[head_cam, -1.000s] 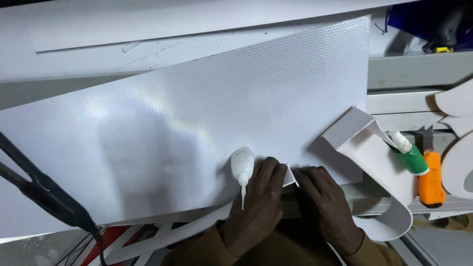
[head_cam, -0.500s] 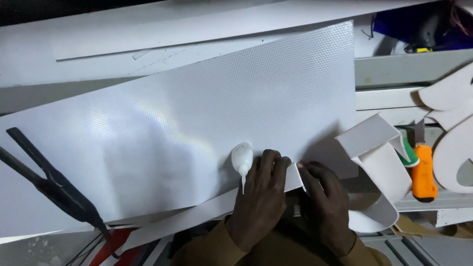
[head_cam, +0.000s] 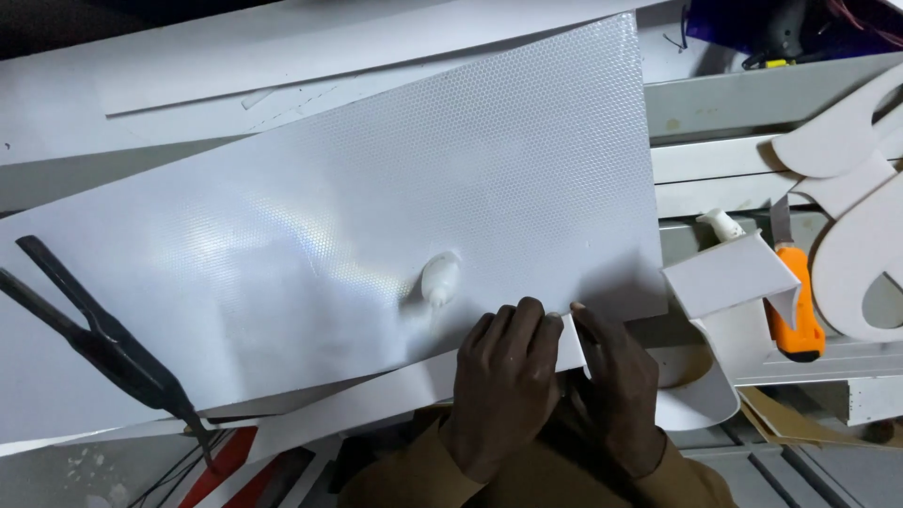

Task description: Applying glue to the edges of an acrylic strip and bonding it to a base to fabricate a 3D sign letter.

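Both hands pinch a white strip [head_cam: 571, 341] at the near edge of a textured sheet [head_cam: 376, 216]: left hand [head_cam: 503, 390] beside right hand [head_cam: 611, 386]. A glue bottle [head_cam: 439, 279] lies just beyond; pliers [head_cam: 103, 339] far left, knife [head_cam: 795, 301] right.

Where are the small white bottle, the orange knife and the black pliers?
small white bottle [head_cam: 439, 279], head view, on its body.
orange knife [head_cam: 795, 306], head view, on its handle.
black pliers [head_cam: 113, 343], head view, near the joint.
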